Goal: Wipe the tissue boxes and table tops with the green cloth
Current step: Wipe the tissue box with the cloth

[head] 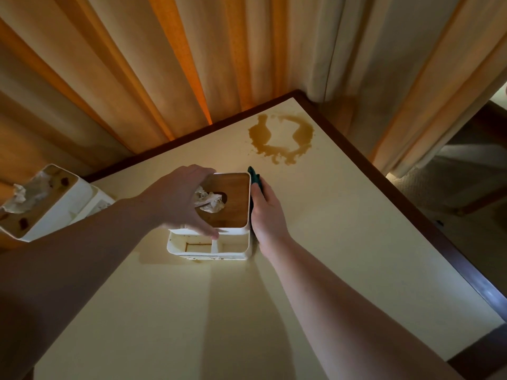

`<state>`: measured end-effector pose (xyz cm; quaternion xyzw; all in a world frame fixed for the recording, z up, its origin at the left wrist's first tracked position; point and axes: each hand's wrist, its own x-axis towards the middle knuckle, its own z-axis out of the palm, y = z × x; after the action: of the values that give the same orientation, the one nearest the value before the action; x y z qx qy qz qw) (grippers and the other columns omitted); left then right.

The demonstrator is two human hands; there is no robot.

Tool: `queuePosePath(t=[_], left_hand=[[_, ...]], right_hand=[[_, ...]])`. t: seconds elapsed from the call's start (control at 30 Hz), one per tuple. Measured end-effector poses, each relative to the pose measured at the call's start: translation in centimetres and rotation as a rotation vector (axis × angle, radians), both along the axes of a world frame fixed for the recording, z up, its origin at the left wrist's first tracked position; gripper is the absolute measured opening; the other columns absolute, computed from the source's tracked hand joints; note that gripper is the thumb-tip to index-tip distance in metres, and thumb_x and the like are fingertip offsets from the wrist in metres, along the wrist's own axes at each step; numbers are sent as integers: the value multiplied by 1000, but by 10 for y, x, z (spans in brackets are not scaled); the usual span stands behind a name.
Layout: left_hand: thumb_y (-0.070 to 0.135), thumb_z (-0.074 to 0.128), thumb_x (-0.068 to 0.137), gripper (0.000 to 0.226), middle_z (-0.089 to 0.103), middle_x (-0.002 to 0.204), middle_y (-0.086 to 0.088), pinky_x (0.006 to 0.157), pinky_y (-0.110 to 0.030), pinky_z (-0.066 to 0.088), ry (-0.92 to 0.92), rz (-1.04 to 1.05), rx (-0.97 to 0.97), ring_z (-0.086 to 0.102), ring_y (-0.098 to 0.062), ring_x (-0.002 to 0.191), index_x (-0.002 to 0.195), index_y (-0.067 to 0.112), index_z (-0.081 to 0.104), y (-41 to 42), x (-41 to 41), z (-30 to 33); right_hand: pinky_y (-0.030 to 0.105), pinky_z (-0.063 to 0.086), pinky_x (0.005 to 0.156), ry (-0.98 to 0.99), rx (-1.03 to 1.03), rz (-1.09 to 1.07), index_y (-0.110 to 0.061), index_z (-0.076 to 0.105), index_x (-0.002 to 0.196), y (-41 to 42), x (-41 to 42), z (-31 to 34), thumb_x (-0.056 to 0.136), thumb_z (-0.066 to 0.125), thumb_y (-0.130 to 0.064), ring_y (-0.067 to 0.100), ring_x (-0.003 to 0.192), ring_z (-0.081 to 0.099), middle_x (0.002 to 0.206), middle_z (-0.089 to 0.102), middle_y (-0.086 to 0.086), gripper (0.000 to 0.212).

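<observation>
At frame centre, my left hand (pixel 178 198) gripped the white wooden-lidded tissue box (pixel 229 200); my right hand (pixel 267 212) pressed the green cloth (pixel 253 175) against its side. Excess pressure risked tipping it.

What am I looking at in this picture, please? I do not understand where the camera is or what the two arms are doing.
There is no machine here. A person wears the camera on the head, so you look down along both bare arms. The left hand grips the top of a white tissue box with a brown wooden lid, which stands on a cream table top with a dark wooden edge. The right hand presses a dark green cloth against the box's right side. Farther back a brown ring-shaped spill lies on the table. A second white tissue box, stained, stands at the left.
</observation>
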<state>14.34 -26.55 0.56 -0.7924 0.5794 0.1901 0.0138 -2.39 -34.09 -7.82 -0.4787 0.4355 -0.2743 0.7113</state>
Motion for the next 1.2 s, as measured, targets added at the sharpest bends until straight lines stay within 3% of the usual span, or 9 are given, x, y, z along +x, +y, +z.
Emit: queuePosePath(t=[0.2, 0.3, 0.43, 0.57, 0.7, 0.8, 0.93, 1.07, 1.2], left_hand=[[80, 89, 38, 141, 42, 149, 10, 105, -36, 42, -10, 11, 14, 39, -14, 131, 156, 33, 27, 0, 0, -1], [81, 88, 38, 141, 42, 149, 11, 105, -36, 42, -12, 5, 6, 39, -13, 130, 156, 32, 27, 0, 0, -1], [83, 86, 39, 140, 43, 148, 11, 107, -37, 42, -5, -5, 2, 39, -13, 129, 156, 32, 28, 1, 1, -1], [83, 86, 39, 140, 43, 149, 10, 109, -37, 41, -4, -3, -8, 38, -14, 131, 156, 32, 28, 2, 0, -2], [77, 90, 41, 141, 42, 151, 8, 110, -37, 39, -3, 20, -7, 37, -15, 135, 158, 29, 27, 2, -3, -3], [78, 89, 40, 141, 43, 150, 7, 108, -37, 39, -11, 46, -13, 38, -16, 133, 157, 29, 29, 3, -6, -4], [82, 86, 38, 142, 44, 150, 7, 109, -39, 41, -9, 90, -20, 39, -17, 132, 157, 29, 29, 3, -9, -6], [91, 79, 35, 147, 43, 151, 6, 109, -40, 42, -73, 135, 17, 41, -18, 133, 158, 27, 27, 1, -16, -3], [104, 63, 27, 146, 52, 129, 6, 98, -41, 50, -168, 183, 54, 49, -18, 114, 147, 24, 38, -2, -25, -1]], right_hand=[[26, 40, 115, 26, -30, 24, -39, 39, 158, 51, -33, -7, 113, 35, -37, -1, 137, 48, 152, 50, -21, 45], [3, 31, 109, -17, -23, 32, -35, 38, 158, 75, -48, -5, 114, 35, -27, -20, 134, 40, 150, 45, -30, 45], [16, 41, 112, -41, -46, 12, -33, 38, 159, 72, -42, 3, 113, 37, -23, -11, 133, 47, 150, 51, -21, 47], [38, 49, 112, -40, -95, 6, -33, 38, 159, 29, -17, 15, 108, 40, -36, 5, 132, 55, 148, 54, -12, 52], [50, 56, 100, -16, -40, 9, -36, 49, 149, 3, -8, 13, 110, 39, -32, 6, 104, 68, 119, 67, -14, 40], [48, 55, 100, 29, -38, 18, -46, 55, 133, 12, -16, 4, 111, 38, -32, 6, 103, 68, 113, 69, -18, 31], [36, 51, 99, 45, -47, 32, -41, 51, 147, 38, -35, -10, 108, 38, -41, 6, 115, 62, 131, 65, -20, 41], [18, 44, 97, -2, -65, 1, -39, 54, 141, 56, -53, -7, 111, 42, -25, -10, 117, 58, 123, 64, -31, 35], [25, 49, 100, 5, -118, -19, -30, 59, 138, 42, -56, 4, 111, 43, -21, -3, 114, 62, 123, 68, -19, 33]])
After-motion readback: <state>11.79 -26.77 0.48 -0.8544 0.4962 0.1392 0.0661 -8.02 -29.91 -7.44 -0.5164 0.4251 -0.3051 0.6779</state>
